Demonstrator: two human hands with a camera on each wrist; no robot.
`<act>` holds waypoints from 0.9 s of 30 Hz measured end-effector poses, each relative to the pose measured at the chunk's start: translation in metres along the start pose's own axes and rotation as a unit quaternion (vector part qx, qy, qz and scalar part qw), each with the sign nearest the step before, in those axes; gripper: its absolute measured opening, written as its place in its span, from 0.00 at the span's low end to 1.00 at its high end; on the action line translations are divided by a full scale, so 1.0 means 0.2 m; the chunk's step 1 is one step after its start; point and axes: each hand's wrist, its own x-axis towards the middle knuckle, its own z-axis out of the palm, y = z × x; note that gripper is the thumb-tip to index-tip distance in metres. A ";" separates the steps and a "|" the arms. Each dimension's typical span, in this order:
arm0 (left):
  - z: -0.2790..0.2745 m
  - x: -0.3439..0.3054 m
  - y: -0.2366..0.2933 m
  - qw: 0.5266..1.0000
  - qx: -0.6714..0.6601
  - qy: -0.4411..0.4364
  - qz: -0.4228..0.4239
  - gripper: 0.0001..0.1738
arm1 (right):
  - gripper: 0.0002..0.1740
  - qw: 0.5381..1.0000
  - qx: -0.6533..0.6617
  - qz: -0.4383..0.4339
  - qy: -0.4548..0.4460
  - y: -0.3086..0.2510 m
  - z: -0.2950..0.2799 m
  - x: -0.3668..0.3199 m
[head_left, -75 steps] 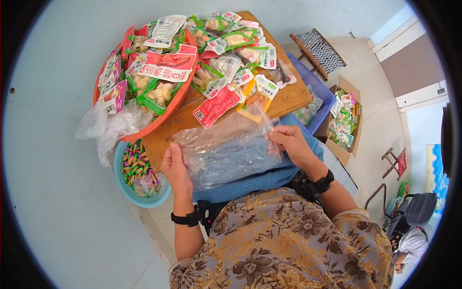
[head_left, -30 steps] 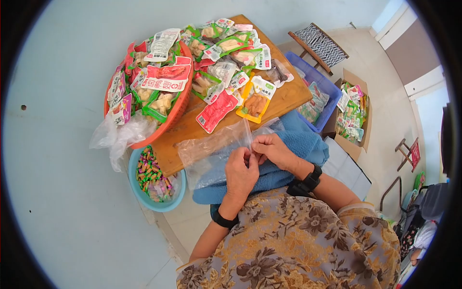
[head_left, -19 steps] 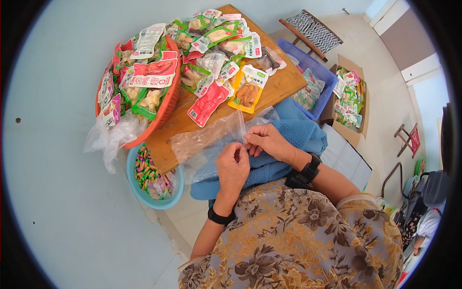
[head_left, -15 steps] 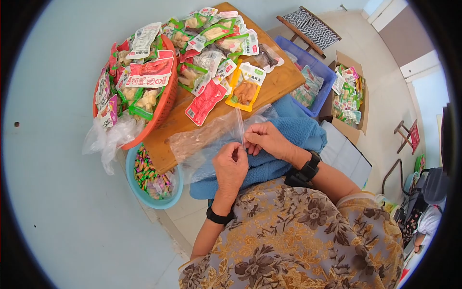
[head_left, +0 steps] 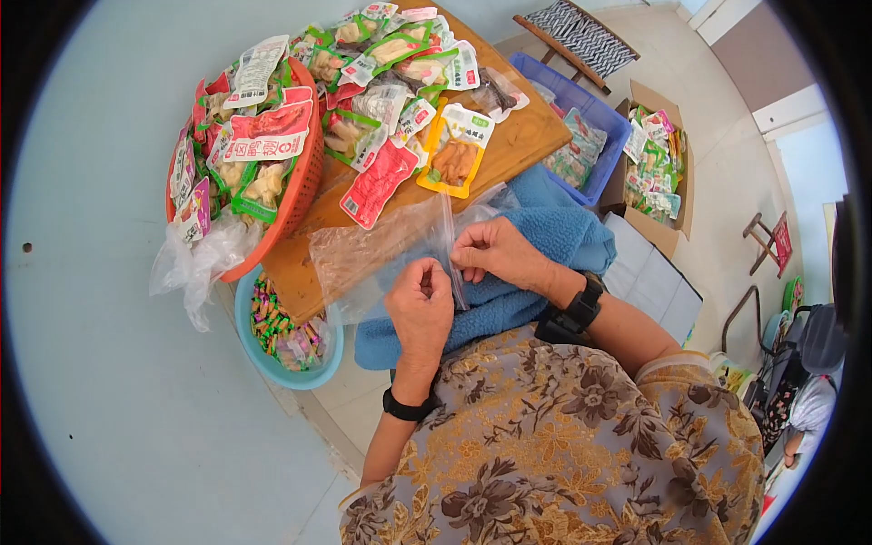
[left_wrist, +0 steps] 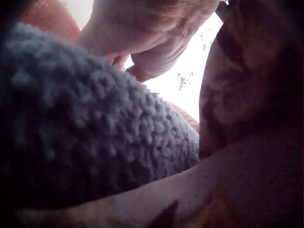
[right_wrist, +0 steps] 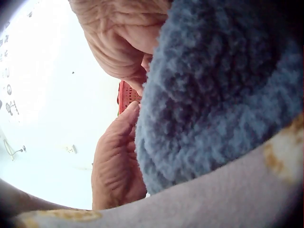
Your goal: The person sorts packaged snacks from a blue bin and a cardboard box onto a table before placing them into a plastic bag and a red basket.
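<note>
A clear plastic zip bag (head_left: pixel 363 250) lies across the table's front edge and a blue fleece cloth (head_left: pixel 559 238). Its zip strip runs up and down at the right end. Thumb and bent fingers of the left hand (head_left: pixel 421 309) pinch the bag just left of that strip. On the strip's other side, the right hand (head_left: pixel 505 256) pinches the edge between thumb and forefinger. A small gap separates the hands. The fleece (left_wrist: pixel 99 123) hides the fingertips of the left hand (left_wrist: pixel 147 28) in the left wrist view; both hands show beside it in the right wrist view.
An orange basket (head_left: pixel 307 177) of snack packets stands on the wooden table (head_left: pixel 518 136), with more packets beside it. Below left is a light blue basin (head_left: pixel 243 313) of small wrapped pieces. Right of the table are a blue crate (head_left: pixel 595 91), a packed carton and a stool.
From holding the bag's two ends apart, the hands have come together at its right end. The left hand moved right, then both shifted slightly as the head view moved.
</note>
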 end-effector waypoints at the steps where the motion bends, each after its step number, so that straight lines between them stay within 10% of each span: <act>1: -0.01 0.00 0.00 1.000 0.006 -0.013 0.000 0.04 | 0.10 1.000 0.000 0.000 0.000 0.01 0.00 0.00; 27: -0.01 -0.01 0.00 0.998 0.014 0.055 0.013 0.04 | 0.06 0.999 0.033 0.008 -0.005 0.03 0.00 0.01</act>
